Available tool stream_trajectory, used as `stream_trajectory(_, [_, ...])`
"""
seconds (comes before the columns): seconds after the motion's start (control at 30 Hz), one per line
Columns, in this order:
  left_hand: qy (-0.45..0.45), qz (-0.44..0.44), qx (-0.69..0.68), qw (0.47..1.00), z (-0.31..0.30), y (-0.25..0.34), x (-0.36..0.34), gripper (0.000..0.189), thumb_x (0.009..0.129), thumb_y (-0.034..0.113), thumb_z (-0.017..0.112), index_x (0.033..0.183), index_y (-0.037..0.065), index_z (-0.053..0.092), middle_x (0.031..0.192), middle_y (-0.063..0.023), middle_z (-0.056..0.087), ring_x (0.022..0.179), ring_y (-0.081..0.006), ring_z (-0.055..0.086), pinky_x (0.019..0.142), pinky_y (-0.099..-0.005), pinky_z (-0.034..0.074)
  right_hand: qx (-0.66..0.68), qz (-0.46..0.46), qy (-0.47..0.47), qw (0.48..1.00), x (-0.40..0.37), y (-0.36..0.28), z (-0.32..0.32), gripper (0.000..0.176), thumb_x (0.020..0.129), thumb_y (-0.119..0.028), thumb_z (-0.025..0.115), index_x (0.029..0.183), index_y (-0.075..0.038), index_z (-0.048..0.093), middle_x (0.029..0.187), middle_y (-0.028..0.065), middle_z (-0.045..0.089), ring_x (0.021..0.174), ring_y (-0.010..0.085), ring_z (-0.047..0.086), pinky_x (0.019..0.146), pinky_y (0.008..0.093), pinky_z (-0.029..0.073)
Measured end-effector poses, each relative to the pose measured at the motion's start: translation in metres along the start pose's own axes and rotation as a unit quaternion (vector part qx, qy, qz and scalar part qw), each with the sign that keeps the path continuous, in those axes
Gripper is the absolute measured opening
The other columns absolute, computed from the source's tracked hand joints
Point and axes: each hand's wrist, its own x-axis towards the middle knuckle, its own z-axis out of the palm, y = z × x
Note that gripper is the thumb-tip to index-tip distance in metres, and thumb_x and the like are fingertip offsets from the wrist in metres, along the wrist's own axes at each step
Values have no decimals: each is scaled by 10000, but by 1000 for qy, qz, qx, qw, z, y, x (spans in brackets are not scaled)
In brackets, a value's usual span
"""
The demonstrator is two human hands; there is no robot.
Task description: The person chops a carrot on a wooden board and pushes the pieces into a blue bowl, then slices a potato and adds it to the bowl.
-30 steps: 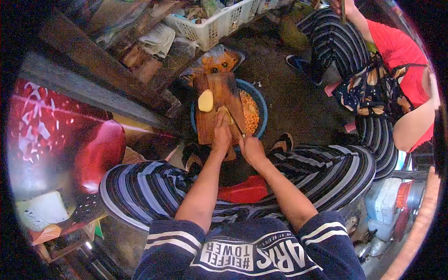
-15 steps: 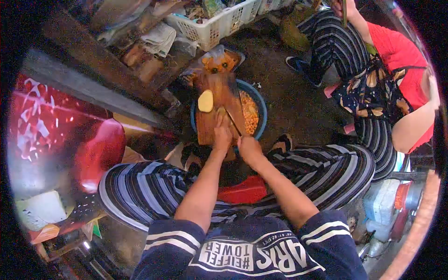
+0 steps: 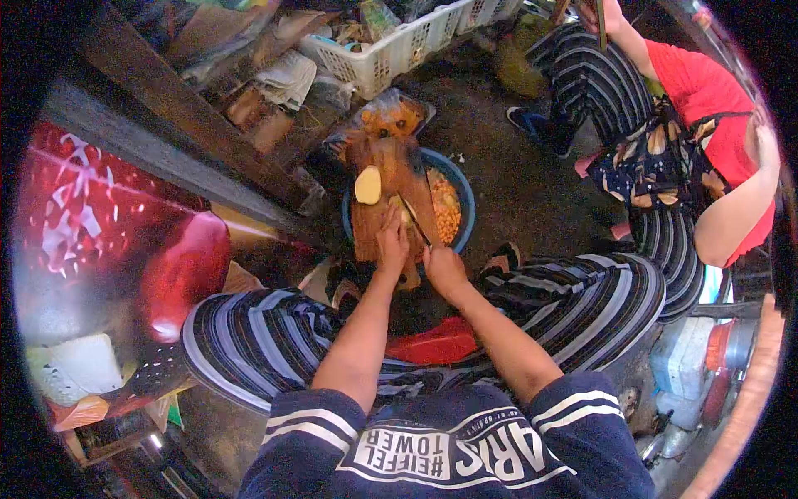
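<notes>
The knife (image 3: 415,219) is gripped in the closed fingers of the right hand (image 3: 444,270), its blade slanted over the wooden board (image 3: 386,166), near the board's right edge. Just left of the blade, a small pale piece (image 3: 406,214) is partly covered by the left hand (image 3: 392,237); whether those fingers are closed round it cannot be told. By the board's left edge, a yellow slice (image 3: 367,185) is laid flat. Past the right edge, orange bits (image 3: 447,218) are held in the blue basin (image 3: 471,208), spanned by the board. Farther right, open floor (image 3: 507,187) is seen; beyond the board's far end, room is narrowed by a white basket (image 3: 362,73).
</notes>
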Motion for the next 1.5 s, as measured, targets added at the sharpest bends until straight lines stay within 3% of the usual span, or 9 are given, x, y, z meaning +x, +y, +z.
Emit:
stream_trajectory(0.43, [-12,-26,51,998,-4,4,0,343,765,-23,499,1107,-26,520,1227,-201,445,1160,-311,414,977,-348,319,-3,25,-11,1000,0,-10,-11,356,859,-278,436,774,50,549,739,259,580,702,422,567,627,485,460])
stream_trajectory(0.63, [-18,-51,28,998,-7,12,3,348,759,-31,496,1106,-26,518,1218,-211,447,1154,-321,414,977,-346,322,-9,43,4,999,5,-5,-3,329,852,-245,437,1046,21,451,722,264,575,705,424,566,631,495,455])
stream_trajectory(0.7, [-8,-42,16,999,-8,16,4,349,754,-28,501,1103,-27,520,1197,-208,467,1152,-315,417,973,-350,327,-8,15,-12,1000,6,-5,-6,459,822,-216,466,1232,-59,330,708,266,571,698,426,564,631,498,453])
stream_trajectory(0.93, [-22,-64,26,997,-5,5,2,358,749,-24,501,1107,-21,521,1195,-192,474,1155,-310,414,973,-358,326,76,-108,-40,990,15,-12,-22,688,719,-142,507,1341,-175,214,720,267,570,687,429,558,667,479,456])
stream_trajectory(1.0, [-14,-51,17,998,-4,4,3,351,753,-20,500,1103,-15,525,1201,-184,472,1159,-308,411,978,-357,319,121,-167,23,978,21,-9,-16,664,707,-137,508,1324,-170,265,750,275,570,679,427,558,684,455,462])
stream_trajectory(1.13, [-6,-62,-17,998,-4,6,1,342,755,-18,499,1096,-13,529,1199,-177,477,1156,-312,413,977,-356,318,109,-83,-27,990,29,-1,-7,639,690,-103,480,1303,-164,313,950,270,566,869,431,544,829,443,437])
stream_trajectory(1.2, [-10,-48,23,999,-4,4,0,346,758,-20,497,1102,-11,525,1207,-173,472,1156,-316,413,974,-353,323,137,-74,-32,987,32,0,-7,576,736,-175,497,1289,-134,341,712,231,582,561,344,579,614,406,486])
stream_trajectory(1.3, [-20,-66,-7,998,-8,11,2,349,762,-19,495,1110,-12,517,1216,-172,465,1169,-317,398,984,-351,311,211,42,-153,965,29,-19,-35,540,768,-218,466,1282,-98,350,653,196,571,456,256,561,509,370,484])
stream_trajectory(1.5, [-21,-52,13,998,-8,11,3,356,766,-12,502,1122,-12,507,1215,-170,466,1186,-311,379,996,-362,292,143,-2,-154,978,44,-4,-22,489,806,-252,373,1261,-71,375,565,155,549,400,219,527,450,345,465])
